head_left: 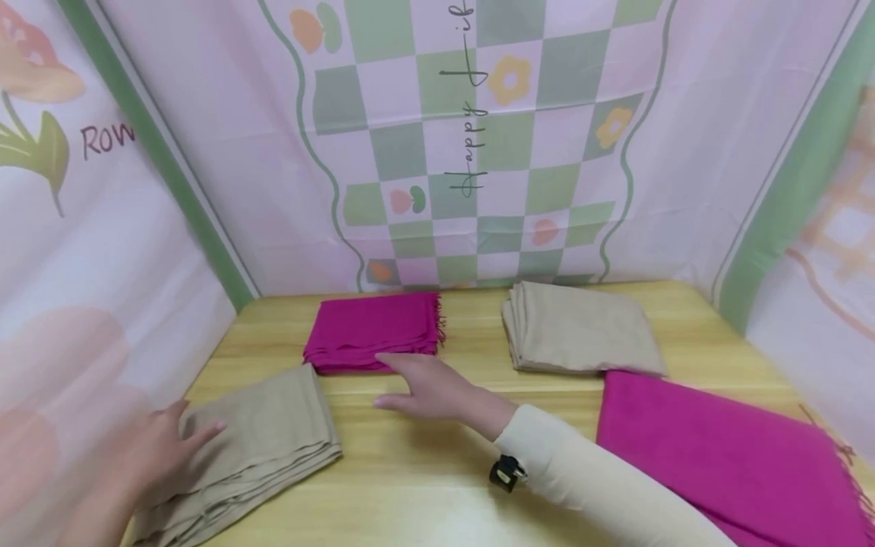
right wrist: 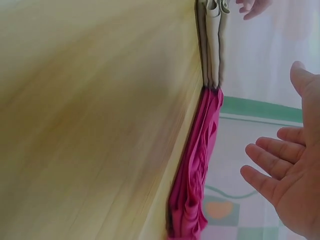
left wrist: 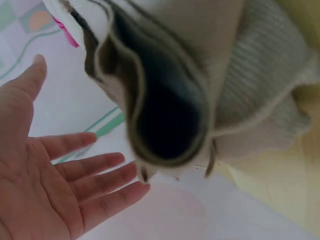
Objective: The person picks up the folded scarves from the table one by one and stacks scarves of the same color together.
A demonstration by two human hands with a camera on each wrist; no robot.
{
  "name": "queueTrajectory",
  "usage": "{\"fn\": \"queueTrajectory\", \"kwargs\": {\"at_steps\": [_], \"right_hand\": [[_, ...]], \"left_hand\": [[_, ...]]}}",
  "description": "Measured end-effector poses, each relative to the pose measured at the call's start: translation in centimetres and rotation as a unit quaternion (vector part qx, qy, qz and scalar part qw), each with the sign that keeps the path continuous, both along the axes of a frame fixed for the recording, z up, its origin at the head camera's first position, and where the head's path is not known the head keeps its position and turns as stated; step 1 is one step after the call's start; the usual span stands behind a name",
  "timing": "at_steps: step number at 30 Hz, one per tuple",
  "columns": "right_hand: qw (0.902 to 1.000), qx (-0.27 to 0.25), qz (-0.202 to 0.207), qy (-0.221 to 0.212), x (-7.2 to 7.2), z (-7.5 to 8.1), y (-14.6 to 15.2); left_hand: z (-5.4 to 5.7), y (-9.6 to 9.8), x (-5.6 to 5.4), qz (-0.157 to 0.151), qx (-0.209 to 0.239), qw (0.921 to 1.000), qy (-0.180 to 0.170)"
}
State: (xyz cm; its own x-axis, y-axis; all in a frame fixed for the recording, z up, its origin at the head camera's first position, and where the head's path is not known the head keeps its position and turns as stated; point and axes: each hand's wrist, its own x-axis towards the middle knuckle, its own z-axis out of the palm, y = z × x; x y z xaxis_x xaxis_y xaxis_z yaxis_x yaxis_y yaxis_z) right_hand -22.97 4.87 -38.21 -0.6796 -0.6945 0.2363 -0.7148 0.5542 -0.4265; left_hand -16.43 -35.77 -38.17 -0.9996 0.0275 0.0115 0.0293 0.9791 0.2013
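Note:
At the front left of the wooden table lies a folded beige cloth point(head_left: 266, 429). My left hand point(head_left: 153, 452) is at its left side, fingers spread; the left wrist view shows its palm beside the folded layers, and contact is hard to tell. My right hand point(head_left: 434, 387) is held over the table, palm side turned left and fingers extended, holding nothing. Just beyond it is a folded magenta fringed scarf point(head_left: 372, 323), which its fingertips overlap in the head view. In the right wrist view, that scarf point(right wrist: 195, 165) and the beige cloth point(right wrist: 212, 45) stand in line.
A second folded beige cloth point(head_left: 584, 330) lies at the back right. In front of it, a larger magenta fringed scarf point(head_left: 724, 456) spreads toward the right edge. Printed curtains point(head_left: 444, 152) enclose the table point(head_left: 410, 494) at the back and sides.

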Motion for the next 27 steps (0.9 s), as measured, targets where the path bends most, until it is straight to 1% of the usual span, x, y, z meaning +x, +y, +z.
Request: {"fn": "queueTrajectory", "kwargs": {"at_steps": [3, 9, 12, 14, 16, 20, 23, 27], "right_hand": [[0.9996, -0.009, -0.004, -0.025, -0.1, -0.2, -1.1], [0.9951, -0.027, -0.008, -0.094, -0.3, -1.1, -3.5], [0.9928, -0.024, -0.011, -0.116, -0.3, -1.8, -4.7], [0.9911, -0.025, -0.019, -0.13, -0.2, -2.0, -5.4], [0.9889, -0.028, -0.028, -0.143, -0.1, -2.4, -6.0], [0.9855, -0.024, -0.051, -0.16, 0.4, -3.1, -7.2], [0.9835, -0.024, -0.062, -0.168, 0.8, -3.4, -7.8], [0.9786, -0.042, -0.075, -0.187, 1.1, -3.4, -8.3]], "left_hand": [[0.1, -0.3, 0.0, 0.017, -0.007, 0.9994, -0.03], [0.2, -0.6, 0.1, 0.05, 0.007, 0.9962, -0.071], [0.0, -1.0, 0.0, 0.067, 0.015, 0.9924, -0.102], [-0.3, -1.2, -0.1, 0.075, 0.023, 0.9909, -0.109], [-0.5, -1.5, -0.2, 0.081, 0.034, 0.9901, -0.11], [-1.0, -2.1, -0.1, 0.085, 0.059, 0.9904, -0.092], [-1.2, -2.5, 0.0, 0.079, 0.058, 0.9921, -0.079], [-1.3, -2.7, 0.0, 0.083, 0.043, 0.9935, -0.066]]}}
